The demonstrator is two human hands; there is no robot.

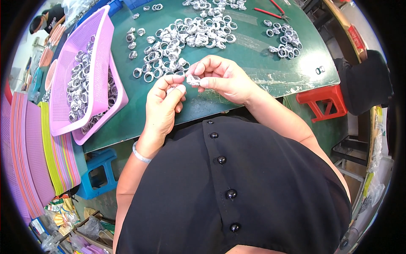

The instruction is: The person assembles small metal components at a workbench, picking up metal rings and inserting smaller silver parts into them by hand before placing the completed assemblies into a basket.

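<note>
Above the table's near edge, my two hands are close together with bent fingers. The thumb and fingers of my right hand (226,80) pinch a small silver ring-shaped piece (193,80). My left hand (161,103) is closed too, its thumb pressed to the fingers; a bit of something silvery shows there, mostly covered. Just beyond the hands lies a loose pile of similar silver rings (196,34), spread over the green table (249,63). A smaller cluster of rings (289,42) sits to the right.
Red-handled pliers (270,16) lie at the far right. At left, stacked pink baskets (101,46) hold many rings. Nested coloured baskets (31,148) stand beside a blue stool (99,175). A red stool (323,101) is by the right table corner. Another person (48,19) is at far left.
</note>
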